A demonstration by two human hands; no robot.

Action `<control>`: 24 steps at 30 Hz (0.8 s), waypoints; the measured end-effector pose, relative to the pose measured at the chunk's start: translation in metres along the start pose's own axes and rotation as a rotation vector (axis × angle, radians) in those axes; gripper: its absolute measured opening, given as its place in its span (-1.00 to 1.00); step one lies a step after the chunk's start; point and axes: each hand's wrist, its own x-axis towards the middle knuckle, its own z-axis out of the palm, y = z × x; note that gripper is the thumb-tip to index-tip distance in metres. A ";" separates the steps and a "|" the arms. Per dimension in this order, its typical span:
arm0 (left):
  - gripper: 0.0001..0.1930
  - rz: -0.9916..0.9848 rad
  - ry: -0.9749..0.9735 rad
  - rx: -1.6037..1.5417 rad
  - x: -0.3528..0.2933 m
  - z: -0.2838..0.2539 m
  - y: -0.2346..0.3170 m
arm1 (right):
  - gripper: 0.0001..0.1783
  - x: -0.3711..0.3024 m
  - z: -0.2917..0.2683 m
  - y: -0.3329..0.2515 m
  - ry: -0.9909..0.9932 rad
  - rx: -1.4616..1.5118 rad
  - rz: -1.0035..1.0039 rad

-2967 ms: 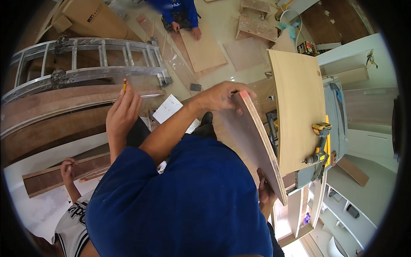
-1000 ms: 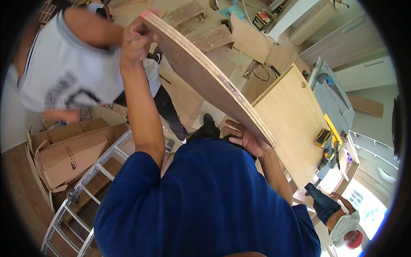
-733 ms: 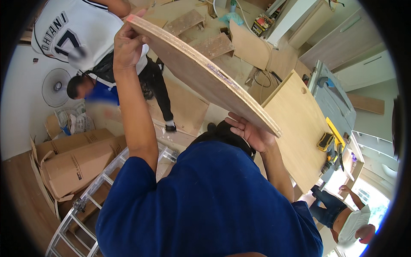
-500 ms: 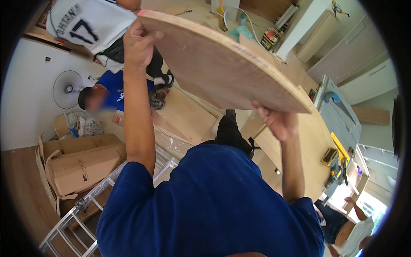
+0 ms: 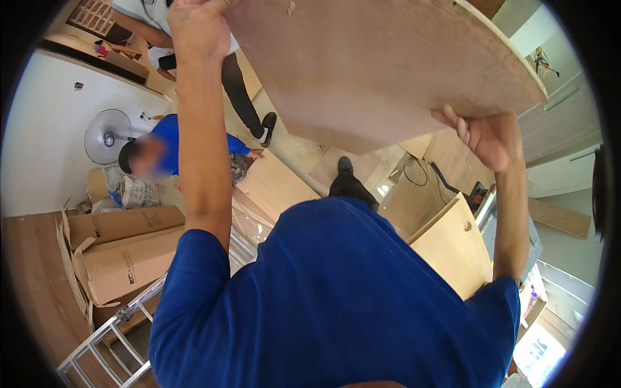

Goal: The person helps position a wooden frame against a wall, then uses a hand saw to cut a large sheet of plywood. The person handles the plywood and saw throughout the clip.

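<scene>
A large plywood panel (image 5: 381, 71) with a curved far edge is raised before me, and its upper side is hidden. My left hand (image 5: 202, 29) grips its left edge, partly cut off by the top of the view. Near the right corner my right hand (image 5: 485, 136) holds it from below, fingers curled against the underside. Both arms are stretched out and lifted.
A pale wooden board (image 5: 453, 242) stands at my right. An aluminium ladder (image 5: 113, 330) and cardboard boxes (image 5: 132, 252) lie at my left. A person in blue (image 5: 169, 145) crouches beside a floor board (image 5: 278, 181), near a fan (image 5: 108, 136); another person's leg (image 5: 242, 97) stands beyond.
The panel has gone up and to the right, showing more of its underside. My right hand has risen rightward with it; my left hand has moved up. The person in white has shifted left.
</scene>
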 end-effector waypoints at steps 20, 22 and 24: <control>-0.66 -0.293 0.329 0.935 -0.027 -0.140 -0.196 | -0.39 0.448 -0.087 -0.037 -0.178 -0.156 -0.010; -0.72 -0.406 0.287 1.009 -0.072 -0.139 -0.201 | -0.44 0.466 -0.119 -0.018 -0.199 -0.196 0.003; -0.76 -0.456 0.250 0.889 -0.130 -0.146 -0.223 | -0.42 0.482 -0.149 0.010 -0.137 -0.184 -0.031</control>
